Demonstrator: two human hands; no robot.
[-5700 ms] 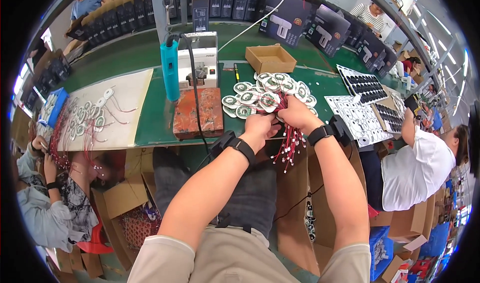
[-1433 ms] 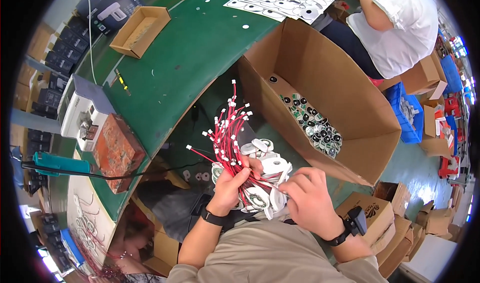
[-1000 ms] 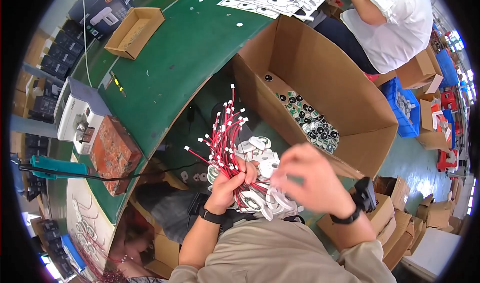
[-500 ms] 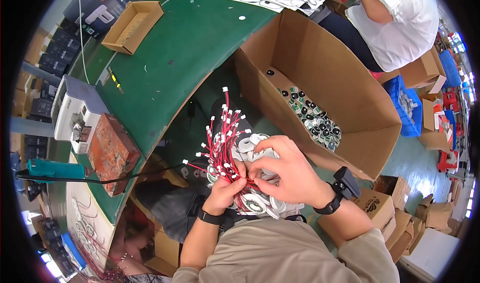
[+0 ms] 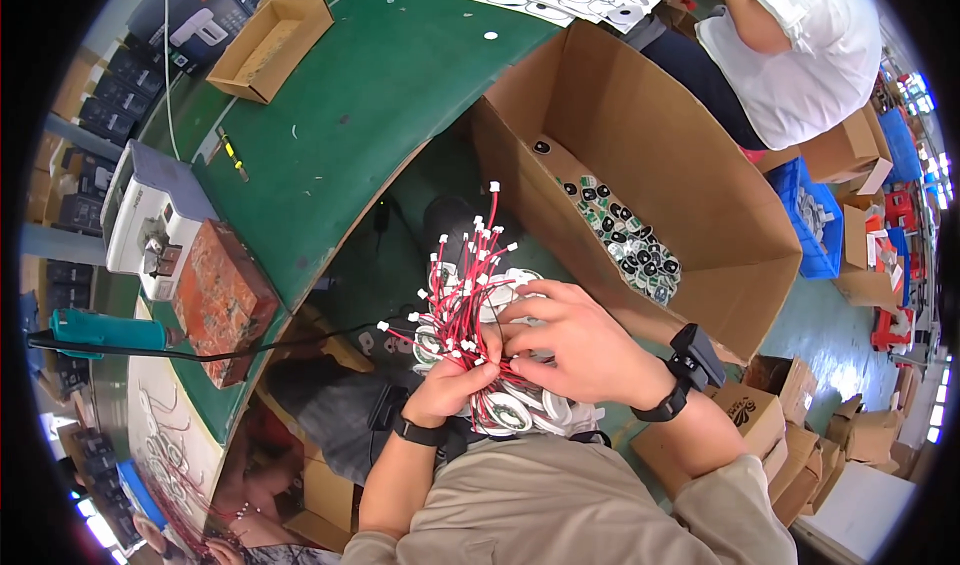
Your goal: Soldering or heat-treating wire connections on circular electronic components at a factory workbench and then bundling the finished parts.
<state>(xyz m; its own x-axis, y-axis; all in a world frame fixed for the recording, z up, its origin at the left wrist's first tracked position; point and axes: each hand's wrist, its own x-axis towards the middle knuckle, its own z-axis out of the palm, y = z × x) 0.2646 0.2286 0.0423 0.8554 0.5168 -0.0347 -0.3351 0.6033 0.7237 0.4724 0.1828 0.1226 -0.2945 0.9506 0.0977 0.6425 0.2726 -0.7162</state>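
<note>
Over my lap is a bundle of thin red and black wires [image 5: 462,303] tipped with small white connectors, fanned upward. My left hand [image 5: 452,389] grips it low down, thumb pressed across the wires. From the other side my right hand [image 5: 585,350] has curled its fingers in on the bundle's right edge, its fingertips close to the left thumb. White ring-shaped parts [image 5: 503,412] hang at the wires' lower ends, below and behind both hands. Some of them are covered by my fingers.
A deep cardboard box [image 5: 700,195] holding many small black-and-white parts [image 5: 640,250] stands ahead on the right. The green table [image 5: 330,155] curves along the left, bearing a reddish stone block [image 5: 225,295] and a teal-handled tool [image 5: 108,332]. A person in white [image 5: 800,55] sits beyond the box.
The wire tips have swung a little to the right. My right hand's fingers have lowered and closed in on the bundle, while my left hand keeps its grip.
</note>
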